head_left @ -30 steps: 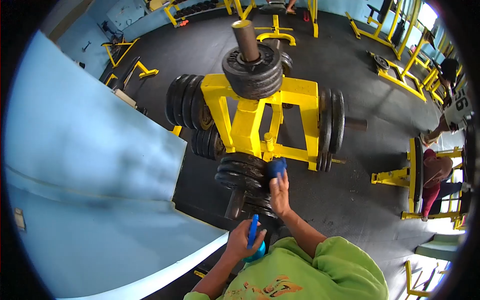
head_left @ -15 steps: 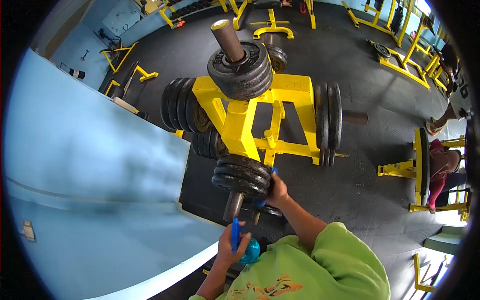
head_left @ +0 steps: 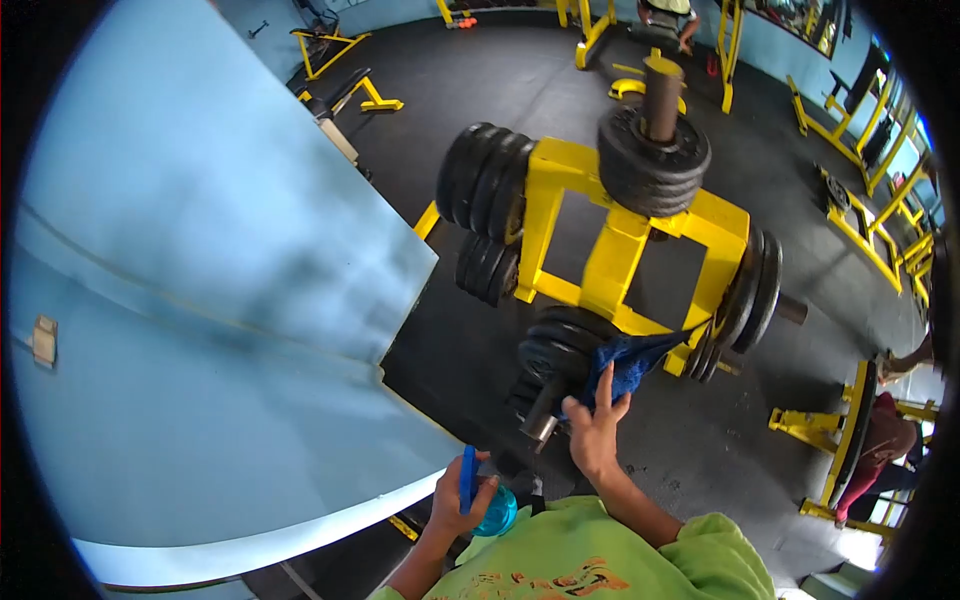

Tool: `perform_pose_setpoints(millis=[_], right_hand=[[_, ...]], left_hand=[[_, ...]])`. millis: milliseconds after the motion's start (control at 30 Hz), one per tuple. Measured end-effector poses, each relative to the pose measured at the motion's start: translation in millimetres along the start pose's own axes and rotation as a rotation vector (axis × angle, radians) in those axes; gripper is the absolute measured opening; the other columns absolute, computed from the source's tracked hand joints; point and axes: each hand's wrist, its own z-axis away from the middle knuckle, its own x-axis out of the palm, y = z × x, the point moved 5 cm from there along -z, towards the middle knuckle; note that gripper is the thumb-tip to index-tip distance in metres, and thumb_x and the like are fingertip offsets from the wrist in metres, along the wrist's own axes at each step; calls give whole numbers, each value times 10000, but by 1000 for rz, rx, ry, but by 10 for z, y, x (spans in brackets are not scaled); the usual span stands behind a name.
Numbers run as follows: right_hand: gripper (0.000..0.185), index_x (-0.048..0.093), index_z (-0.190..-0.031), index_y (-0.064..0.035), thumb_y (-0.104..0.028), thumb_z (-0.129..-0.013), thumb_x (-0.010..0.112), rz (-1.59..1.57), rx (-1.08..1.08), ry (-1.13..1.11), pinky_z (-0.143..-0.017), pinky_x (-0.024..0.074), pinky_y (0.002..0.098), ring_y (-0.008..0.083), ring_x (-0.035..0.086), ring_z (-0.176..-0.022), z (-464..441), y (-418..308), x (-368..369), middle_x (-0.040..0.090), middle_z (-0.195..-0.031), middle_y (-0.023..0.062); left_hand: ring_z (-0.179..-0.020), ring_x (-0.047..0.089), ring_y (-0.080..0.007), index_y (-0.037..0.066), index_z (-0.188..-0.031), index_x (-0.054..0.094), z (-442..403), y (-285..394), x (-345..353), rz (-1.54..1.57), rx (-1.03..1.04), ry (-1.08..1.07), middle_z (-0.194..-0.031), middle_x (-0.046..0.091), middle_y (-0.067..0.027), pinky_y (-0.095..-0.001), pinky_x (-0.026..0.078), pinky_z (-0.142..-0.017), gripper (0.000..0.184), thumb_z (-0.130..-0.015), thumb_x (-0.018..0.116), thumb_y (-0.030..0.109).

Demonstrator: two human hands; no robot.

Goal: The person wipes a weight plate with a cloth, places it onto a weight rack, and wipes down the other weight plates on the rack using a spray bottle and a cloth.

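Observation:
My left hand [head_left: 450, 500] is wrapped round a spray bottle with a blue trigger head and a clear teal body [head_left: 497, 513]. In my right hand [head_left: 596, 436] is a dark blue cloth [head_left: 626, 366], its loose end flaring out to the right. The fingers of that hand are partly spread along the cloth. Just left of the cloth, black weight plates [head_left: 560, 345] sit on the near metal peg [head_left: 544, 412] of a yellow plate rack [head_left: 612, 262]. Whether the cloth touches the plates I cannot tell.
More plates hang on the rack's left [head_left: 484, 182], top [head_left: 652, 165] and right [head_left: 757, 290]. A light blue wall [head_left: 230, 300] stands close on my left. A person in dark red [head_left: 880, 450] is at a yellow bench on the right. Another person [head_left: 668, 15] is at the back.
My view has turned, so the rack sits further right. My right hand has come off the side of the near plates, and the cloth now flares out. My left hand still grips the spray bottle.

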Motion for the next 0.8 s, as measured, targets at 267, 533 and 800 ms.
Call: perform_pose_setpoints(millis=[267, 533, 800], right_hand=[[560, 552, -1319, -205, -425, -809, 627, 793, -510, 65, -1044, 258, 563, 440, 379, -1239, -339, -781, 358, 452, -1311, 270], [537, 643, -1201, -140, -520, -829, 567, 1261, -483, -307, -1072, 225, 519, 352, 361, -1294, -572, -930, 1214, 474, -1342, 187], [589, 588, -1293, -159, -565, -876, 500, 1642, -162, -361, -990, 211, 717, 401, 266, -1367, -862, -815, 1579, 383, -1441, 212]], left_hand=[[-740, 654, -125, 50, -1152, 567, -140, -172, -579, 183, 3, -38, -871, 638, -47, -277, 516, -698, 381, -809, 703, 143], [-783, 682, -156, 45, -1137, 568, -284, -368, -749, 118, 184, -142, -884, 631, -76, -284, 527, -689, 379, -801, 709, 150], [-707, 659, -147, 33, -1115, 569, -125, -925, -868, 133, 154, -105, -833, 609, -65, -283, 515, -651, 374, -782, 717, 119]])
